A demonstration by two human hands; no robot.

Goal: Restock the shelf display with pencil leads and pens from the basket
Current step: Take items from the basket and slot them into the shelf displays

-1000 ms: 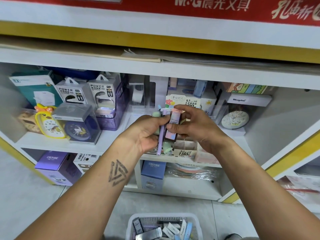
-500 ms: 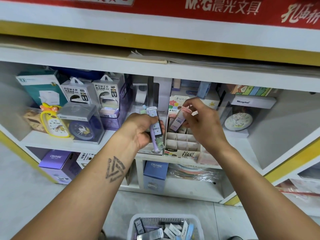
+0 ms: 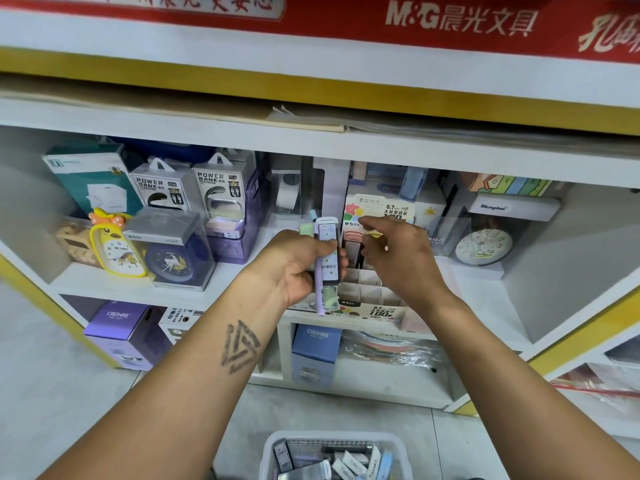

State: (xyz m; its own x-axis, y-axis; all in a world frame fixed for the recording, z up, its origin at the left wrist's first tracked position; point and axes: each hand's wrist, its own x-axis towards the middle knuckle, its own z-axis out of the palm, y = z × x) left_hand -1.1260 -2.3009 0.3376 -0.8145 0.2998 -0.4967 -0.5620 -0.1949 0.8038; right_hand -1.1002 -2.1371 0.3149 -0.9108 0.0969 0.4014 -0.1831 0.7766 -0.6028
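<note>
**Lead cases going into the display box, slot by slot**

The white shelf unit [image 3: 104,282] fills the view, with clocks and power-bank boxes at the left and, in the middle bay, the cardboard display box [image 3: 372,299] with its grid of small compartments — most of those that show look empty. On the floor below stands the white mesh basket [image 3: 332,441], with more lead cases and pens lying in it.

The left hand [image 3: 294,268] grasps a small bundle upright just in front of the display box's left edge: a white-capped lead case [image 3: 328,251], a lilac pen [image 3: 318,289] and a green-tipped piece behind them. The right hand [image 3: 398,258] hovers over the back rows of the grid, fingers loosely bent toward a dark lead case [image 3: 353,252] standing in a compartment there; whether the fingertips touch it or have let go I cannot tell.

The step in hand looks like seating one case in a back slot. Next, by my reading, the right hand must take another case from the left-hand bundle and drop it upright into a free compartment — narrow cells, so it needs a straight, vertical entry.
</note>
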